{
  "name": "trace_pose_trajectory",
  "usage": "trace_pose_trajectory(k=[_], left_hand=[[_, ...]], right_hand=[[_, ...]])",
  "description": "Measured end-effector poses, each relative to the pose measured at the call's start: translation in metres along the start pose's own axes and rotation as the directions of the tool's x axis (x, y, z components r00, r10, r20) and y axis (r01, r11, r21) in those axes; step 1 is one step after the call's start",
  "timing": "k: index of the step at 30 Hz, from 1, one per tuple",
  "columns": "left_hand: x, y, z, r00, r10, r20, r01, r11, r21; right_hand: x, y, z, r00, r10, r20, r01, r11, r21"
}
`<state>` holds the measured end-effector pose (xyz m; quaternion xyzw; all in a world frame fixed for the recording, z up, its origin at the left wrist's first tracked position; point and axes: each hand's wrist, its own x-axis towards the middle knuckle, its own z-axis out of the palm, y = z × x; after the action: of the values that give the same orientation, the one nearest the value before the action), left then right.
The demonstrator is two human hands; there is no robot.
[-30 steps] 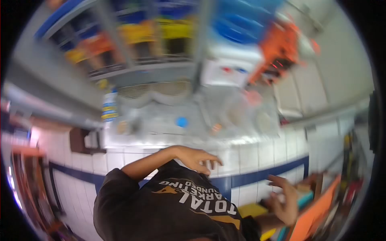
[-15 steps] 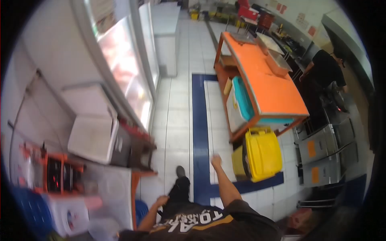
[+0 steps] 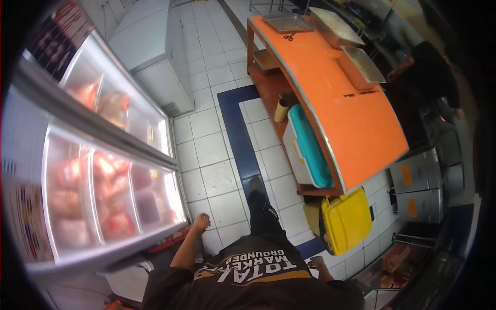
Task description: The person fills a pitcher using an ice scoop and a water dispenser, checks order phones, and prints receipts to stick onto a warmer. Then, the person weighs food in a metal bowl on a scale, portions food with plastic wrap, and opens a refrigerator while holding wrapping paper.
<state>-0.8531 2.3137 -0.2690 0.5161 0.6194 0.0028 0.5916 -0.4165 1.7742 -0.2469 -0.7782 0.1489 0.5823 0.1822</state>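
My left hand [image 3: 201,222] hangs at my side, holding nothing that I can see, its fingers loosely bent and a little apart. It is closest to the lit glass-door freezer [image 3: 178,170], where bagged goods [image 3: 111,178] sit behind the glass. My right hand [image 3: 317,263] swings low beside my body, partly cut off from view by my sleeve; its fingers are loosely curled and nothing shows in them. In front of that hand stands a bin with a yellow lid [image 3: 349,222]. Neither hand touches anything.
An orange table [image 3: 330,108] with metal trays [image 3: 364,64] and scissors [image 3: 289,36] runs along the right. Below it sits a turquoise-lidded cooler [image 3: 310,147]. A white chest freezer [image 3: 165,77] stands ahead left. Another person [image 3: 431,77] bends at the far right.
I have walked forward and turned, so the glass-door freezer now fills the left side. My left hand has swung forward and my right hand back. The yellow bin and orange table are closer.
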Motion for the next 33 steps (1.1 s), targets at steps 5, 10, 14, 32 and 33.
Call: trace_pose_trajectory(k=[5,10,14,32,33], left_hand=[[0.168,0.171,-0.081,0.975,0.007,-0.223,-0.048,0.983,-0.178],[0.236,0.336,-0.089,0.991,-0.080,-0.103,0.050,0.962,-0.270],[0.347,0.382,-0.087,0.927,0.195,-0.320,-0.273,0.937,-0.220],[0.916,0.916,-0.468,0.994,-0.109,0.004,0.108,0.989,0.104],[0.958,0.948,-0.457,0.990,-0.139,0.006,0.138,0.987,0.085]], right_hand=[[0.110,-0.317,0.069,0.868,-0.415,0.273,0.412,0.297,-0.861],[0.102,-0.764,0.178,0.486,-0.871,0.075,0.759,0.378,-0.530],[-0.019,-1.102,0.280,0.285,-0.922,0.263,0.955,0.248,-0.165],[0.000,-1.626,0.377,0.461,-0.800,0.385,0.847,0.267,-0.460],[0.018,-1.687,0.379,0.349,-0.840,0.415,0.870,0.126,-0.476]])
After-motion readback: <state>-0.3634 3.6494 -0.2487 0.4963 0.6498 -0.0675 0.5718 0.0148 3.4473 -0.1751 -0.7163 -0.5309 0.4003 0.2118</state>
